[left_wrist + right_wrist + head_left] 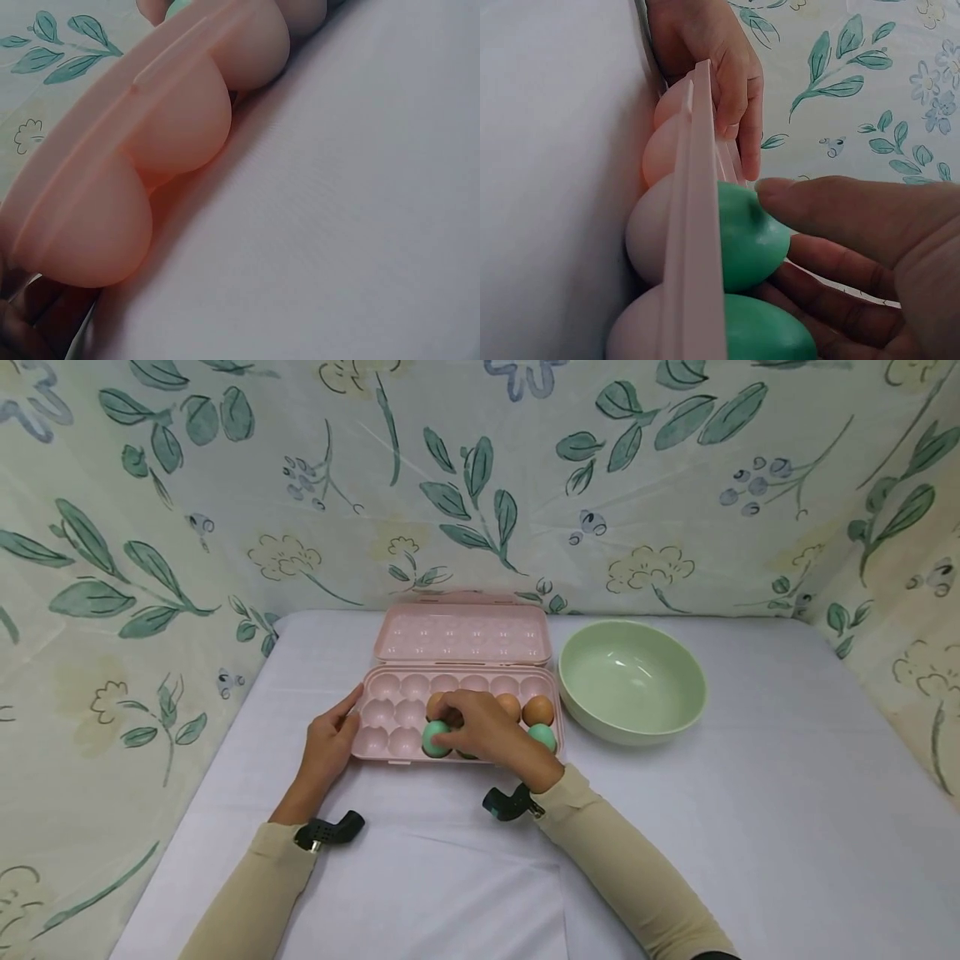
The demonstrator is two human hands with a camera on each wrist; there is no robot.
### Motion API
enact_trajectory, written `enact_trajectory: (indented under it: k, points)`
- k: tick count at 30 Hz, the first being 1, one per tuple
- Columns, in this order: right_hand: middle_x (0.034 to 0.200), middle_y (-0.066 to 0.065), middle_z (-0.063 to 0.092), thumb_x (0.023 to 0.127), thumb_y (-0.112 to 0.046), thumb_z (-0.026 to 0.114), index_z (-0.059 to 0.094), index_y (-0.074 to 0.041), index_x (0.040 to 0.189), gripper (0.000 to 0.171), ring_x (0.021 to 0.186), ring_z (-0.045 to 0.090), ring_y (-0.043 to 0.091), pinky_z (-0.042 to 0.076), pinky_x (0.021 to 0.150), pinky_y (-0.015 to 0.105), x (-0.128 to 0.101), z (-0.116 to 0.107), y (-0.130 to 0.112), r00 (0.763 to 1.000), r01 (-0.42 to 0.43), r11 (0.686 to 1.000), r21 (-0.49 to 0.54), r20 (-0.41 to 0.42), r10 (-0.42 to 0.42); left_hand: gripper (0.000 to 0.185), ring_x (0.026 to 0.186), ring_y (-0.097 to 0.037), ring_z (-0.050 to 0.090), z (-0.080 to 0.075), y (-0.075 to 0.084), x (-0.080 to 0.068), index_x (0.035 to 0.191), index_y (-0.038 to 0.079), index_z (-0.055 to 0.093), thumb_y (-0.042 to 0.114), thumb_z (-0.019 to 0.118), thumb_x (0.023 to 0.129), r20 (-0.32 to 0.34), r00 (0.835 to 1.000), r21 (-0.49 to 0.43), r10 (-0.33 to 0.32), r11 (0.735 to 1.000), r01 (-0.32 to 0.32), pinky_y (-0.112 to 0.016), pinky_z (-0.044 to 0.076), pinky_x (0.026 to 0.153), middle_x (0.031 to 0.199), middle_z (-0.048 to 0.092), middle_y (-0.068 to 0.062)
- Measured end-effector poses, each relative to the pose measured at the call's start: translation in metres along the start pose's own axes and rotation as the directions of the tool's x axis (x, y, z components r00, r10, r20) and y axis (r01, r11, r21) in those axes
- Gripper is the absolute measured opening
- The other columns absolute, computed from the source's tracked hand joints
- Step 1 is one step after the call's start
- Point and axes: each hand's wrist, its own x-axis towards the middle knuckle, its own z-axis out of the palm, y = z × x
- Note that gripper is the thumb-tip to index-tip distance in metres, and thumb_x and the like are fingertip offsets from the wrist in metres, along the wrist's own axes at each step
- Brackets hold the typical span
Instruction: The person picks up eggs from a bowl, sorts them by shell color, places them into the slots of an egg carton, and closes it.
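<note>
A pink egg carton [411, 714] lies open on the table, its lid [461, 647] folded back. My left hand [330, 742] grips the carton's left end, thumb at the rim. At the front row, my right hand [483, 725] pinches a green egg [433, 742] sitting in its cup; in the right wrist view the thumb presses on this green egg [750, 240], with fingers behind. Another green egg [543, 737] sits at the front right corner. Brown eggs [538, 710] stand in the middle row, partly hidden by the right hand. Cups at the left hold nothing.
A light green bowl [630, 681] with nothing in it stands right of the carton, close to its side. White cloth [450, 877] covers the table. Behind and beside it hangs a leaf-patterned curtain [345, 568].
</note>
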Motion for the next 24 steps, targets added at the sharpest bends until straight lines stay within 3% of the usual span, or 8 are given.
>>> enact_trajectory:
  k: [7,11,13,15,17,20,22,24]
  points:
    - [0.098,0.007,0.068,0.081,-0.020,0.078,0.068,-0.005,0.102,0.028,0.091,0.065,0.019,0.054,0.083,0.034,-0.001,-0.007,-0.001,0.999,0.045,0.998,0.043,-0.024,-0.044,0.044,0.135,-0.016,0.040,-0.001,0.002,0.000,0.144,0.017,0.046,0.015,0.045,0.100,0.001,1.000,0.013,0.001,1.000,-0.001,-0.033,0.037,0.107,0.146,0.045,-0.001]
    - [0.097,0.005,0.068,0.083,-0.028,0.077,0.069,-0.008,0.100,0.028,0.088,0.066,0.014,0.054,0.080,0.028,-0.001,-0.015,-0.001,0.994,0.058,0.998,0.018,-0.089,-0.056,0.045,0.094,-0.016,0.060,-0.002,0.004,0.000,0.142,0.015,0.049,0.011,0.048,0.098,-0.024,0.999,0.026,0.021,0.999,-0.020,-0.018,0.047,0.074,0.129,0.061,-0.009]
    - [0.096,0.003,0.068,0.084,-0.026,0.076,0.070,-0.008,0.100,0.025,0.087,0.065,0.012,0.054,0.079,0.026,-0.001,-0.020,0.000,0.990,0.059,0.998,0.008,-0.130,-0.058,0.045,0.068,-0.014,0.051,-0.002,0.006,0.001,0.141,0.015,0.051,0.009,0.050,0.096,-0.037,0.999,0.028,0.026,0.999,-0.025,-0.019,0.041,0.056,0.097,0.068,-0.013]
    - [0.095,0.004,0.068,0.084,-0.022,0.075,0.070,-0.005,0.101,0.024,0.088,0.066,0.013,0.054,0.080,0.026,-0.002,-0.026,0.002,0.985,0.064,0.998,0.016,-0.162,-0.061,0.046,0.056,-0.013,0.041,-0.002,0.007,0.002,0.141,0.014,0.052,0.008,0.050,0.095,-0.035,0.999,0.027,0.022,0.999,-0.021,-0.021,0.035,0.048,0.077,0.059,-0.011]
    - [0.095,0.004,0.069,0.086,-0.019,0.073,0.069,-0.004,0.104,0.024,0.089,0.066,0.015,0.054,0.082,0.029,-0.003,-0.031,0.002,0.983,0.054,0.998,0.016,-0.179,-0.050,0.046,0.062,-0.012,0.048,-0.002,0.008,0.003,0.142,0.014,0.050,0.010,0.049,0.096,-0.013,1.000,0.029,0.012,1.000,-0.011,-0.016,0.038,0.051,0.084,0.062,-0.013]
    - [0.097,0.002,0.068,0.089,-0.022,0.069,0.069,-0.005,0.107,0.024,0.091,0.065,0.015,0.054,0.084,0.030,-0.005,-0.041,0.003,0.979,0.018,1.000,0.014,-0.204,-0.015,0.047,0.091,-0.016,0.062,-0.006,0.011,0.003,0.144,0.015,0.047,0.013,0.047,0.097,0.030,0.999,0.034,-0.011,0.999,0.010,-0.013,0.045,0.066,0.124,0.062,-0.012]
    - [0.100,0.000,0.068,0.091,-0.027,0.067,0.068,-0.008,0.109,0.026,0.093,0.064,0.015,0.053,0.085,0.031,-0.008,-0.047,0.003,0.974,-0.026,1.000,0.016,-0.225,0.029,0.048,0.113,-0.023,0.060,-0.008,0.014,0.003,0.146,0.015,0.045,0.013,0.046,0.097,0.063,0.998,0.046,-0.014,0.999,0.011,-0.019,0.049,0.081,0.144,0.048,-0.010]
    - [0.101,-0.001,0.068,0.092,-0.029,0.066,0.068,-0.010,0.109,0.026,0.095,0.065,0.015,0.053,0.085,0.031,-0.010,-0.054,0.006,0.963,-0.057,0.998,0.022,-0.261,0.061,0.050,0.120,-0.028,0.056,-0.010,0.019,0.004,0.147,0.016,0.043,0.014,0.046,0.097,0.089,0.996,0.082,-0.012,0.997,0.005,-0.031,0.051,0.089,0.146,0.045,-0.011]
